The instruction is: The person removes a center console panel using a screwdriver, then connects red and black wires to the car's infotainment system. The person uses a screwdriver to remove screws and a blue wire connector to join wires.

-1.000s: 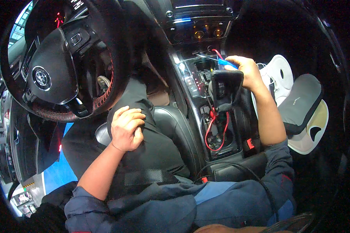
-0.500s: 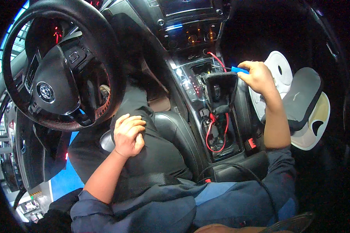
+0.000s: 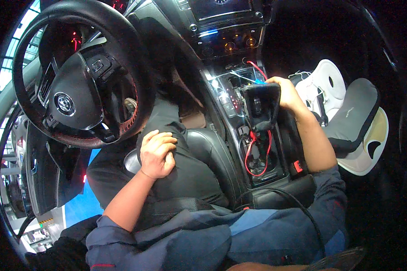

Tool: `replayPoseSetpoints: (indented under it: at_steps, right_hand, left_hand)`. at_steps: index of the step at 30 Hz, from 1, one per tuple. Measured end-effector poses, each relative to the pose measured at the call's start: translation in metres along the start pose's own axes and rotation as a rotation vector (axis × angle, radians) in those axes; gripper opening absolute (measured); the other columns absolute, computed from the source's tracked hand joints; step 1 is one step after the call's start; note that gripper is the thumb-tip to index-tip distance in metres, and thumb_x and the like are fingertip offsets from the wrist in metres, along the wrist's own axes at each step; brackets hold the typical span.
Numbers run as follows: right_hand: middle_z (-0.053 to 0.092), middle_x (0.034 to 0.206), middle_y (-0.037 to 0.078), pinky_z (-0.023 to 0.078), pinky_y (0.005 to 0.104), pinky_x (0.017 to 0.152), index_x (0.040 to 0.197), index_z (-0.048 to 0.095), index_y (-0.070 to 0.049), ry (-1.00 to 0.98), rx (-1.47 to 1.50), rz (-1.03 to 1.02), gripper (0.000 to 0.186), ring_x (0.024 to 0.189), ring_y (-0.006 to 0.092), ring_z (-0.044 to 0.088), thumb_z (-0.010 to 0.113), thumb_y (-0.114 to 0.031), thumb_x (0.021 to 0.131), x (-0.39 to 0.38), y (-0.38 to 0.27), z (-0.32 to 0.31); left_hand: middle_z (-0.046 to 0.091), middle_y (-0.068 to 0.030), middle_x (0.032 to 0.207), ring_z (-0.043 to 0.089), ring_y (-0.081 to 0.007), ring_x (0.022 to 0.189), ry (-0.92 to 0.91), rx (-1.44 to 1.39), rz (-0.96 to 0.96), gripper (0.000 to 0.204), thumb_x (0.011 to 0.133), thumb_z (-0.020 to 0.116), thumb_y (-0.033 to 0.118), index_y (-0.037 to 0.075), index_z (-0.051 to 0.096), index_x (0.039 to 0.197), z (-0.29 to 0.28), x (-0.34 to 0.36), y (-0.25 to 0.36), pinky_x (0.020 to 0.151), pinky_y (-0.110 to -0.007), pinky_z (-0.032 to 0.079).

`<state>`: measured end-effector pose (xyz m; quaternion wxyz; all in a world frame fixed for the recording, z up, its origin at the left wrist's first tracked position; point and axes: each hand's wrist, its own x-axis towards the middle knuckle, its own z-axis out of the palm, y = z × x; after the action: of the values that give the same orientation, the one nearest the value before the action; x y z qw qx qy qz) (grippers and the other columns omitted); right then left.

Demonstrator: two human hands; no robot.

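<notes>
I sit in a car's driver seat. My right hand (image 3: 286, 94) is closed on a slim tool with a blue handle (image 3: 259, 81) and a thin, shiny shaft; its exact kind cannot be made out. The shaft points left over the front of the lifted gear shifter cover (image 3: 261, 106), which looks black and stands up from the centre console (image 3: 226, 95). Part of the handle is hidden in my fingers. On my thigh lies my left hand (image 3: 158, 153), holding nothing, its fingers loosely stretched and slightly bent.
A red cable loop (image 3: 247, 163) lies in the console's rear opening, and another red cable (image 3: 257, 69) runs near its front. The steering wheel (image 3: 142, 90) is at the left. White foot-shaped pads (image 3: 322, 74) and a grey one (image 3: 353, 110) lie at the right. A black cable (image 3: 298, 208) crosses my lap.
My right hand has moved left, closer to the shifter cover, taking the blue-handled tool along. The whole view has shifted slightly. My left hand stays on my thigh.
</notes>
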<state>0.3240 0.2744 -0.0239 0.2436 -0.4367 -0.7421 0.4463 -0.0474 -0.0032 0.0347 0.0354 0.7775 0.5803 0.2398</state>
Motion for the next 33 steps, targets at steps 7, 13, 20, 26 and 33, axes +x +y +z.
replayPoseSetpoints:
  at_steps: [7,13,20,26,33]
  right_hand:
    - [0.070,0.094,0.001,0.048,0.0215,0.071,0.129,0.066,-0.007,-0.114,0.750,-0.064,0.043,0.078,0.0072,0.061,0.079,-0.018,0.089,-0.009,-0.008,-0.047]
    - [0.075,0.103,0.006,0.052,0.0320,0.094,0.110,0.075,0.001,-0.122,0.182,0.131,0.038,0.099,0.0158,0.067,0.085,-0.014,0.077,-0.006,0.004,-0.031]
    - [0.076,0.094,0.003,0.054,0.0325,0.083,0.105,0.076,0.001,-0.362,-0.013,0.126,0.028,0.086,0.0118,0.065,0.077,-0.013,0.082,-0.004,0.032,-0.016]
    - [0.076,0.102,0.002,0.054,0.0327,0.087,0.110,0.075,0.001,-0.330,0.046,0.103,0.027,0.091,0.0124,0.065,0.074,-0.011,0.086,-0.005,0.026,-0.015]
    - [0.073,0.110,0.004,0.053,0.0292,0.093,0.119,0.068,0.000,-0.194,0.400,-0.003,0.036,0.101,0.0117,0.066,0.080,-0.004,0.085,0.001,-0.003,-0.003]
  left_hand:
    - [0.075,-0.0058,0.100,0.070,-0.0262,0.110,-0.001,-0.014,-0.007,0.015,0.069,0.061,0.011,0.008,0.068,0.082,0.001,-0.001,-0.002,0.110,-0.047,0.042]
    - [0.074,-0.0059,0.100,0.070,-0.0264,0.110,0.001,0.008,0.003,0.015,0.069,0.061,0.010,0.009,0.068,0.082,0.001,-0.001,-0.002,0.111,-0.047,0.041]
    - [0.075,-0.0079,0.104,0.069,-0.0293,0.112,-0.022,-0.016,0.009,0.017,0.071,0.059,0.006,0.008,0.066,0.087,0.000,-0.002,-0.002,0.112,-0.048,0.040]
    - [0.074,-0.0078,0.104,0.069,-0.0288,0.113,-0.028,-0.011,0.009,0.018,0.071,0.059,0.006,0.008,0.066,0.087,-0.001,-0.002,-0.003,0.112,-0.049,0.040]
    - [0.074,-0.0083,0.104,0.069,-0.0296,0.112,-0.042,-0.010,0.018,0.018,0.070,0.060,0.008,0.007,0.067,0.087,-0.001,0.000,-0.004,0.110,-0.049,0.040]
